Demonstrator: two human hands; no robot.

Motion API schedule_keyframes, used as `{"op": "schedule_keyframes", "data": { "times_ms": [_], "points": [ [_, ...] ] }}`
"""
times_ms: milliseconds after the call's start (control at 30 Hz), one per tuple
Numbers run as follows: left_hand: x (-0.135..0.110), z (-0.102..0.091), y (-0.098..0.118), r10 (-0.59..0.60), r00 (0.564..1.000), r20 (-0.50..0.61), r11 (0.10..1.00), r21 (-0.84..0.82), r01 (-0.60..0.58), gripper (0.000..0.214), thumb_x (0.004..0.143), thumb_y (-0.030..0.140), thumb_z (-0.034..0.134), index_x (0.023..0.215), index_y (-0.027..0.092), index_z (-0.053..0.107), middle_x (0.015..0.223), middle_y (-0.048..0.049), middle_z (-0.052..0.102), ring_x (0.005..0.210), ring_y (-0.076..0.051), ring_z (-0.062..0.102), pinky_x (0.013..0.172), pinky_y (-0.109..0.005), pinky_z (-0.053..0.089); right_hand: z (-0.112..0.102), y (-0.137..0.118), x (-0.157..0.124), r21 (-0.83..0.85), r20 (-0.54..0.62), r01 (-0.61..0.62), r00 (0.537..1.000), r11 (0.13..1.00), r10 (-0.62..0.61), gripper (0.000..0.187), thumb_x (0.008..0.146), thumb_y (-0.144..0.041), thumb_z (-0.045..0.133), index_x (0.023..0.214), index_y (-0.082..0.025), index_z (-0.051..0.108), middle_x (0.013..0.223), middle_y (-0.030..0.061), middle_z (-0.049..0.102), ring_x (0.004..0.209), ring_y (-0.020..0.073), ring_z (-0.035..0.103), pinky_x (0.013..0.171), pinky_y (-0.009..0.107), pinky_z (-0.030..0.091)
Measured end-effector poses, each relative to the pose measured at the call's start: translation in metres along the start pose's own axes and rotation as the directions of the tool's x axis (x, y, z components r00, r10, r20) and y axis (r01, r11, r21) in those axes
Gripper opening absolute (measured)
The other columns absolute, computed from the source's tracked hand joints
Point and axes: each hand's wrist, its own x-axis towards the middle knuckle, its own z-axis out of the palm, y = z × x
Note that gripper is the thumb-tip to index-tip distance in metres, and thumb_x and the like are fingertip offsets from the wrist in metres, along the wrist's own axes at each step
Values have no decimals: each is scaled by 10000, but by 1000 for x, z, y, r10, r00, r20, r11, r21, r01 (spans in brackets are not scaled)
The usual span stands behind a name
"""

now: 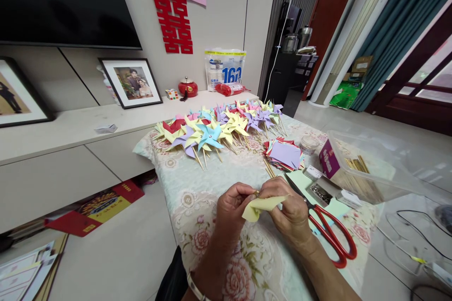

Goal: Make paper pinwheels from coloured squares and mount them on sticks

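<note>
My left hand [231, 211] and my right hand [287, 209] meet over the near end of a small table covered in a floral cloth [197, 197]. Both pinch a folded piece of pale yellow paper [263, 206] between thumbs and fingers. A small pin or stick tip shows at the pinch point; I cannot make it out clearly. Red-handled scissors [330, 233] lie just right of my right hand. Loose wooden sticks [269, 168] lie just beyond my hands.
A heap of finished paper pinwheels [219, 127] fills the far end of the table. A stack of coloured paper squares [284, 154], a small round jar [309, 143] and a clear plastic box of sticks [367, 169] stand to the right. A low cabinet [52, 150] runs on the left.
</note>
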Motion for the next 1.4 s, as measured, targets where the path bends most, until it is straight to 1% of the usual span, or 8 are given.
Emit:
{"op": "schedule_keyframes", "data": {
  "times_ms": [200,400,600,833,1033,1200,1300,1400],
  "points": [
    [-1,1,1,50,999,6,999,0,-50,176,696,306,842,741,164,747,741,-22,673,670,-122,591,620,-221,469,0,-2,1,-24,-1,-2,1000,1000,2,217,884,-5,545,922,-202,628,792,42,647,773,187,598,709,350,488],
    [1,3,5,115,993,17,993,21,-116,180,674,306,852,729,167,751,720,-23,664,651,-130,595,601,-229,479,2,-2,0,-40,16,-37,999,999,37,196,884,-13,551,896,-197,617,787,45,645,773,193,599,705,346,486],
    [1,6,12,104,994,12,994,14,-104,163,670,284,857,709,171,747,717,-15,653,644,-120,592,595,-218,480,3,-2,0,-32,8,-30,1000,999,30,197,894,-16,553,925,-197,624,793,48,665,777,191,618,712,344,498],
    [-2,4,9,55,999,3,998,-5,-55,160,700,287,848,740,169,748,739,-18,665,657,-113,593,605,-209,467,2,-1,1,-32,-6,13,1000,999,-14,219,896,-23,540,948,-210,640,790,51,687,773,201,635,714,365,509],
    [-2,4,10,65,998,-9,998,-5,-65,202,678,309,861,722,162,730,731,-20,665,666,-123,598,619,-220,474,2,0,-1,-51,-4,4,1000,999,-4,189,904,-44,551,939,-208,638,787,53,686,765,201,633,703,367,510],
    [-2,4,10,85,996,7,996,19,-85,192,684,299,854,726,162,727,734,-23,665,666,-129,602,610,-225,476,2,-2,0,-67,1,3,1000,998,-3,172,919,-69,541,939,-212,635,784,51,689,772,201,638,695,359,520],
    [-2,4,8,113,994,-8,993,31,-113,191,701,313,842,731,161,730,739,-31,668,671,-133,605,613,-229,476,2,-3,1,-62,5,2,1000,998,-2,178,923,-69,527,939,-212,633,781,53,686,769,200,635,690,359,525],
    [-2,3,9,107,994,-10,993,42,-106,189,704,313,840,730,160,731,743,-35,667,682,-138,605,624,-235,477,2,-4,2,-57,2,2,1000,998,-2,181,927,-74,517,940,-214,631,785,53,679,759,197,630,682,358,527]
  ]
}}
